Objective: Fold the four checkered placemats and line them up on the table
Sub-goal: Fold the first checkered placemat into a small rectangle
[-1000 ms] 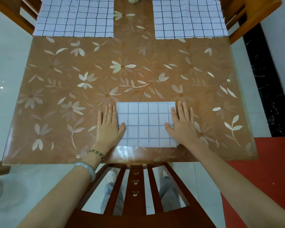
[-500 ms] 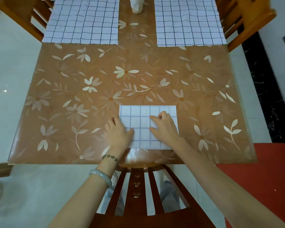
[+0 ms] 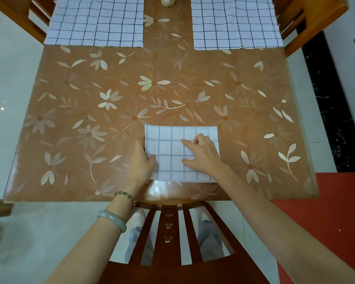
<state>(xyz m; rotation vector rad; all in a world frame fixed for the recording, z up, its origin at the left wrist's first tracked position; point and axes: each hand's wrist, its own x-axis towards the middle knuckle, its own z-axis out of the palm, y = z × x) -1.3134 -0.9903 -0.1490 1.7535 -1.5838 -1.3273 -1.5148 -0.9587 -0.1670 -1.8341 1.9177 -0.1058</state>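
**A:** Where is the mat being worked on?

**B:** The folded white cloth placemat with a thin dark check (image 3: 172,152) lies flat on the worktop (image 3: 111,78), which has a glossy orange-brown cover printed with pale flowers. It sits near the front edge, about the middle, just beyond the dark wooden slatted chair back (image 3: 168,222).

**A:** And the hands?

**B:** The left hand (image 3: 141,162) is at its left edge. The thumb is on top of the cloth and the fingers (image 3: 139,144) curl down at the edge, pinching it. The right hand (image 3: 202,154) rests on the right half, with index finger and thumb stretched toward the middle and the other fingers curled in. I cannot tell whether they grip a layer.

**A:** Anything else?

**B:** Two more white checkered mats lie spread open at the far edge, the far-left placemat (image 3: 94,21) and the far-right placemat (image 3: 234,23). Both are well apart from the folded one. A small pale object (image 3: 167,1) stands between them, cut off by the frame. The left wrist wears a pale green bangle (image 3: 112,219) and a dark beaded bracelet (image 3: 125,196).
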